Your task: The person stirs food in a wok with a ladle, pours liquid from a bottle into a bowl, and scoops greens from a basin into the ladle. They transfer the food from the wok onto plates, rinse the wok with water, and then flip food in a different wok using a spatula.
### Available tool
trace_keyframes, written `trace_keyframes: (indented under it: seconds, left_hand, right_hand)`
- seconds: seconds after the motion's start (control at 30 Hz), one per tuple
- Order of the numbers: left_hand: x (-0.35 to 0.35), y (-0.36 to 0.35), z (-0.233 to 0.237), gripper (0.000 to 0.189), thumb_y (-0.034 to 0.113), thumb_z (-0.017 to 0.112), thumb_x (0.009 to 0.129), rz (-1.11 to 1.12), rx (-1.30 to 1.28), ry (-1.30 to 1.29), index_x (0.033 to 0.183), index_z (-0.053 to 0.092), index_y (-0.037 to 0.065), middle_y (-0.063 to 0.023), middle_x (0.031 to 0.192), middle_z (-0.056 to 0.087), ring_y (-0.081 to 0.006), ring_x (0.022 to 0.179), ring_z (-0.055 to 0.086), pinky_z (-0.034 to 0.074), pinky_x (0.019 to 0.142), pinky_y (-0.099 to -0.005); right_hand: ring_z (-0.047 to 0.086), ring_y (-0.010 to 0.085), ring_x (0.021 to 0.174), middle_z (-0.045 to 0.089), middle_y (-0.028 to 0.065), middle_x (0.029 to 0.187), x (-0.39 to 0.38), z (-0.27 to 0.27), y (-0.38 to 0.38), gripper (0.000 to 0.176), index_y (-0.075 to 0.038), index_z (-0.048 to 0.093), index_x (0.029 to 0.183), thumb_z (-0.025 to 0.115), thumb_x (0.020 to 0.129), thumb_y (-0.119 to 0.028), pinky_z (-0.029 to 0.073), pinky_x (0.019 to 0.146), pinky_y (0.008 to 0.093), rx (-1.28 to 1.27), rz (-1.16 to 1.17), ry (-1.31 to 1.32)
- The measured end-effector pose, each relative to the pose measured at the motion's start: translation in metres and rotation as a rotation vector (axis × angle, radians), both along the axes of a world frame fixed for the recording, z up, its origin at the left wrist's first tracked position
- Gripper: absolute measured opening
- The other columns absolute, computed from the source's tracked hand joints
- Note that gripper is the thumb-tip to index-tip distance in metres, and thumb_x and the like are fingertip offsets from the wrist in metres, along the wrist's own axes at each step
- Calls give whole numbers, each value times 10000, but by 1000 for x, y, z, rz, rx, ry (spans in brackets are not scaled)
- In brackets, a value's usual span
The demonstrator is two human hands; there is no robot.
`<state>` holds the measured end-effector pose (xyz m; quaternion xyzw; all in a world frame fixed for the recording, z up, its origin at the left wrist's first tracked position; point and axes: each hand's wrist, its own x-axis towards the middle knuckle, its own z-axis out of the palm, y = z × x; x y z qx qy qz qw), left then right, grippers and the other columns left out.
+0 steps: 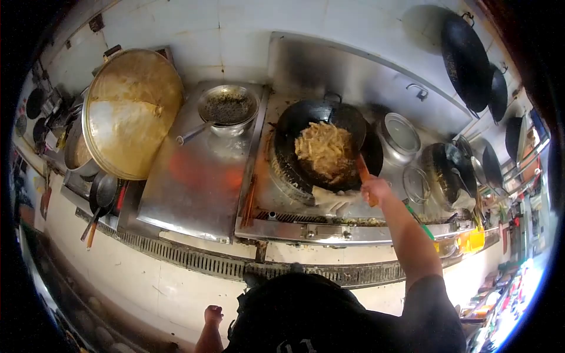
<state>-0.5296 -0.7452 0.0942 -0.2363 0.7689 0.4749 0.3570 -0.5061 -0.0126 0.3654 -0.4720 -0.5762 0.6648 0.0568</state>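
Observation:
My right hand (375,191) is closed around the wooden handle of a spatula (363,169), whose head cannot be made out clearly at the wok's right side. Pale brown strips of food (322,147) lie heaped in the black wok (288,129) on the stove. A folded light cloth (332,200) sits against the wok's front rim, just left of this hand. My left hand (213,315) hangs low at my side above the floor, its fingers curled with nothing visible in them.
A strainer (228,106) rests over a metal bowl on the steel counter (194,176). Further left stand a large round lid (132,112) and a small black pan (105,191). Right of the wok are a lidded pot (402,134) and another wok (441,170). Black woks (465,62) hang on the wall.

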Motion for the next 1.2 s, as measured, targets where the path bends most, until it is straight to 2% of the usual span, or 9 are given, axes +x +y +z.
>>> trace_keyframes:
  seconds: [0.13, 0.17, 0.4, 0.47, 0.57, 0.67, 0.93, 1.03, 1.2]
  left_hand:
    - [4, 4, -5, 193, 106, 594, 740, 11, 1, 24, 863, 587, -43, -146, 724, 625, -228, 551, 611, 517, 490, -329]
    - [8, 2, -10, 194, 102, 591, 740, -1, -39, 13, 872, 591, -40, -148, 724, 625, -227, 539, 608, 519, 495, -332]
    - [4, -4, -53, 211, 149, 609, 731, -10, -31, -71, 836, 617, -34, -174, 723, 641, -245, 590, 634, 522, 539, -344]
    - [3, -17, -90, 181, 152, 606, 728, -165, -2, 132, 803, 635, -10, -158, 747, 651, -252, 679, 647, 524, 611, -353]
    - [-17, 12, -38, 111, 114, 671, 670, -587, -258, 81, 742, 634, 37, -130, 777, 650, -258, 754, 635, 516, 665, -366]
    - [-25, -17, -111, 171, 130, 739, 585, -432, 12, 284, 686, 612, 77, -106, 791, 646, -268, 812, 617, 509, 677, -375]
    - [-27, -32, -122, 193, 158, 751, 578, -332, 131, 224, 680, 599, 94, -101, 751, 631, -279, 791, 610, 509, 679, -372]
    - [-24, -30, -113, 190, 161, 735, 616, -355, -86, 68, 755, 625, 91, -106, 828, 644, -277, 838, 613, 508, 708, -360]
    - [-24, -7, -56, 180, 129, 686, 654, -95, -127, -216, 806, 629, 50, -113, 871, 645, -257, 839, 623, 505, 734, -371]
  right_hand:
    - [428, 116, 487, 436, 41, 640, 3, 42, -32, 46, -28, 424, 817, 464, 805, -45, 368, 411, 235, -1062, -144, 400]
    - [428, 116, 487, 436, 41, 640, 4, 45, -37, 46, -28, 424, 817, 464, 805, -45, 368, 411, 235, -1063, -140, 391]
    - [406, 106, 481, 426, 44, 643, 18, 54, -77, 66, -27, 396, 874, 432, 823, -48, 362, 404, 216, -775, -194, 494]
    - [409, 110, 480, 436, 55, 649, 23, 50, -62, 85, -31, 393, 896, 432, 821, -40, 359, 399, 217, -644, -217, 479]
    - [411, 121, 474, 455, 81, 652, 16, 51, -54, 104, -32, 394, 910, 435, 814, -29, 349, 385, 224, -527, -246, 446]
    - [412, 133, 463, 457, 90, 647, 14, 49, -45, 130, -40, 394, 925, 444, 806, -29, 344, 376, 242, -475, -264, 322]
    - [412, 128, 444, 471, 41, 625, 8, 58, -77, 217, -88, 486, 961, 468, 776, 25, 329, 358, 266, 488, -38, -55]
    - [483, 146, 491, 474, 51, 637, 20, -5, -59, 264, -65, 500, 1072, 463, 813, -30, 389, 396, 304, 863, 50, 28]
    - [437, 135, 450, 466, 50, 629, -1, 66, -122, 270, -80, 472, 1065, 481, 800, -25, 356, 370, 284, 23, -53, 128]
